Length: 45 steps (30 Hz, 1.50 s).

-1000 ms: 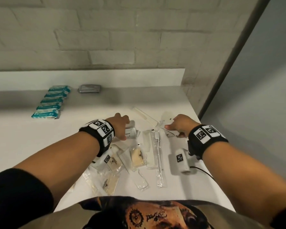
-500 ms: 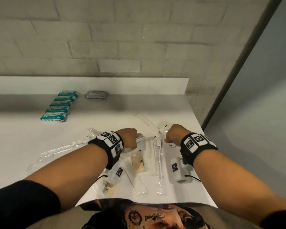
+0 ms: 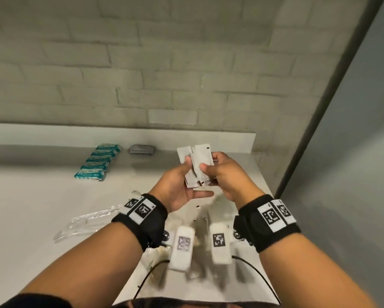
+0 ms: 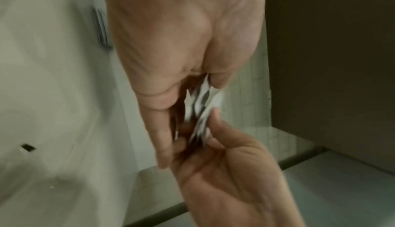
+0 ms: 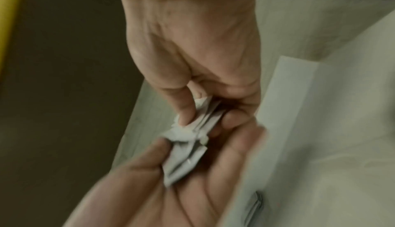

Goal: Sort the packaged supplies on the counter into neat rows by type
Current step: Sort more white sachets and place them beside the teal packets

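Both hands are raised above the counter [image 3: 31,196] and hold one bunch of small white sachets [image 3: 195,161] between them. My left hand [image 3: 180,185] pinches the bunch from the left with its thumb on top. My right hand [image 3: 222,174] pinches the same sachets from the right. In the left wrist view the sachets [image 4: 200,110] show edge-on between the fingers, and in the right wrist view the sachets [image 5: 192,137] are crumpled between both hands. A row of teal packets [image 3: 97,162] lies at the back left.
A grey tin [image 3: 142,149] sits by the back ledge, right of the teal row. Clear plastic-wrapped items [image 3: 86,221] lie on the left of the counter. More wrapped items lie below my wrists, blurred. The counter ends at a wall corner on the right.
Both hands were down on the pile of wrapped items. They have lifted up and come together, now holding a bunch of white sachets above the counter.
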{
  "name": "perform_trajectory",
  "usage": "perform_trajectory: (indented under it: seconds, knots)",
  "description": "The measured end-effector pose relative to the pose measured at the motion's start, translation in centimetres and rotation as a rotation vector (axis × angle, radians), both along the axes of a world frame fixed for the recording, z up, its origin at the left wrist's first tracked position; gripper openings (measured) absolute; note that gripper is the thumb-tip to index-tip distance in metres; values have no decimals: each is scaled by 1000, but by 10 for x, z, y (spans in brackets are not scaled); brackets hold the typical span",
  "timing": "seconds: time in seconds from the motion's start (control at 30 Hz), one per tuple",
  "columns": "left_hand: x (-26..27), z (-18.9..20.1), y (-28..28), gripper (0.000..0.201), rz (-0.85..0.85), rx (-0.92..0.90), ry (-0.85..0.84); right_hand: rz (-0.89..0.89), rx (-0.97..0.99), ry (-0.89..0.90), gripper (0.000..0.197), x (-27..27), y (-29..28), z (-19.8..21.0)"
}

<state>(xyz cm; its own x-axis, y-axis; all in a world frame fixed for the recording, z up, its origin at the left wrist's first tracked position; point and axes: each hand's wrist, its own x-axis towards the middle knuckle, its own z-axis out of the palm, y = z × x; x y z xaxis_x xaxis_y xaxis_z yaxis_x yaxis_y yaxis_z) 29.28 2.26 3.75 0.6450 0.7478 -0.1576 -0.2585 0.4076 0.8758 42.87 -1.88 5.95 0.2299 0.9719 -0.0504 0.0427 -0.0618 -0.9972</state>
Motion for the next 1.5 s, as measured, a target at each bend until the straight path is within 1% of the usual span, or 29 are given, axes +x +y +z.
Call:
perform_trajectory:
  seconds: [0.03, 0.1, 0.17, 0.2, 0.27, 0.33, 0.43, 0.5, 0.6, 0.67, 0.77, 0.87, 0.9, 0.93, 1.0, 1.03, 1.1, 1.17, 1.3, 1.37, 1.4, 1.47, 1.5]
  knots:
    - [-2, 6, -3, 48, 5, -26, -45, -44, 24, -33, 28, -6, -1, 1]
    - [-8, 12, -9, 45, 32, -43, -103, -80, 91, -94, 19, -16, -5, 3]
    - [-19, 15, -14, 38, 59, -19, -120, -67, 140, -204, 9, -25, -9, 7]
    - [-24, 14, -16, 34, 74, 6, -112, -75, 160, -223, 10, -28, -10, 8]
    - [-33, 13, -21, 28, 116, 46, -75, -114, 187, -183, 18, -35, -12, 9]
    - [-41, 13, -26, 21, 157, 87, -24, -141, 197, -122, 18, -40, -14, 9]
    - [-52, 15, -30, 21, 174, 142, 46, -135, 197, -114, 18, -46, -18, 9]
    - [-61, 17, -29, 22, 176, 147, 66, -152, 243, -83, 15, -50, -21, 13]
    - [-75, 23, -26, 22, 135, 109, 41, -244, 384, -29, 32, -55, -22, 20]
    - [-85, 27, -25, 25, 79, 87, 6, -248, 445, -42, 38, -61, -20, 24]
    - [-97, 35, -24, 27, 1, 90, -17, -218, 437, -99, 45, -75, -15, 26]
    - [-108, 37, -21, 24, -13, 144, -2, -212, 445, -154, 41, -88, -9, 24]
    - [-113, 37, -19, 24, 6, 158, 6, -214, 448, -123, 37, -93, -7, 22]
    - [-116, 36, -17, 24, 32, 167, 13, -222, 424, -51, 35, -96, -7, 21]
    - [-122, 34, -12, 23, 70, 179, 18, -212, 333, 135, 28, -104, -7, 20]
    - [-125, 34, -10, 22, 77, 184, 21, -182, 291, 182, 26, -108, -8, 19]
    - [-131, 32, -8, 21, 68, 209, 41, -91, 221, 146, 32, -119, -8, 16]
    - [-137, 30, -6, 19, 43, 237, 72, -59, 207, 129, 25, -130, -7, 13]
    - [-150, 23, 2, 19, 17, 223, 82, -63, 237, 184, 21, -137, -2, 8]
    - [-158, 19, 5, 22, 17, 203, 80, -69, 236, 165, 15, -139, 0, 4]
    - [-162, 16, 7, 23, 22, 191, 82, -102, 233, 137, 12, -141, 1, 1]
    - [-168, 10, 12, 23, 47, 173, 91, -162, 225, 105, 10, -143, 6, -4]
    - [-171, 8, 15, 22, 62, 169, 95, -170, 220, 117, 11, -144, 8, -6]
